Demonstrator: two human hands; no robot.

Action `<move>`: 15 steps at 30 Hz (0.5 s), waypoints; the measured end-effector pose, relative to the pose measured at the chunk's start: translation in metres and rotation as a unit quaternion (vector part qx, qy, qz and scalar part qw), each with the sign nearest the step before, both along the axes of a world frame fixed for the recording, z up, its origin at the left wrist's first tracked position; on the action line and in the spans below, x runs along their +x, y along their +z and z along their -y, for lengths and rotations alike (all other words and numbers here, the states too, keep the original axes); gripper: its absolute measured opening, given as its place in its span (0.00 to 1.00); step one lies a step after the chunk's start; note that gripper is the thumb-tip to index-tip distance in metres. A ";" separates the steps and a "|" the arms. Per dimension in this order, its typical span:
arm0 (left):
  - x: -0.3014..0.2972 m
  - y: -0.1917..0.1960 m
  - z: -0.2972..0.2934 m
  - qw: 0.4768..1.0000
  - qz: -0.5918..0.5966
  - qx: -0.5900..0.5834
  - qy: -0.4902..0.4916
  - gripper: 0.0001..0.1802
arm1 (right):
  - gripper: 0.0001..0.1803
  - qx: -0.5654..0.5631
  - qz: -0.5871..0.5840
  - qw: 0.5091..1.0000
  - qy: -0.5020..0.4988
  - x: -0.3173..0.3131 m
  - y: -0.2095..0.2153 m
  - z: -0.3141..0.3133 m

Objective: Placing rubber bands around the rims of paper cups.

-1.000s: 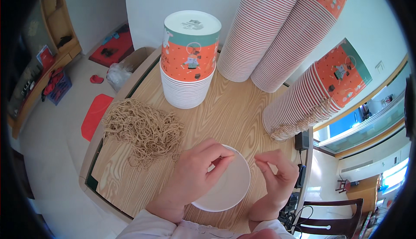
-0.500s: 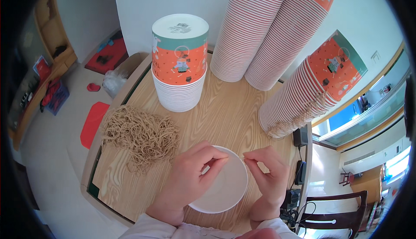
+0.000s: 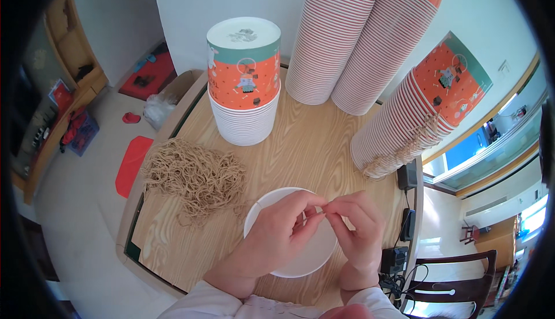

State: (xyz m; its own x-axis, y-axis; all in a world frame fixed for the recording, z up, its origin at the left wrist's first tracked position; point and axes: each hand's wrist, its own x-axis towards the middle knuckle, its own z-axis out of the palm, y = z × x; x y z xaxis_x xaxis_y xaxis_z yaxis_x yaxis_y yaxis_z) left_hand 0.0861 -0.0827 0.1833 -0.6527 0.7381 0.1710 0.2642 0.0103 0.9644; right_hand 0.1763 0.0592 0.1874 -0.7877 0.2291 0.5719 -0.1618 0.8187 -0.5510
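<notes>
Wood-grained worktop bears tangled tan cord by its left edge, likely light, limp, best pinched near an end; left hand and right hand pinch closed, contents unclear.

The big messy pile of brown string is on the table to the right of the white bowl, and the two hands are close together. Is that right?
Not quite: the pile of brown string is to the left of the white bowl, as the head view shows. It is on the table, and the left hand and right hand are close together.
</notes>
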 end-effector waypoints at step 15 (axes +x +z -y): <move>-0.002 -0.001 -0.003 0.995 -0.042 0.053 0.069 0.06 | 0.11 -0.019 0.010 1.000 -0.006 0.002 0.002 0.000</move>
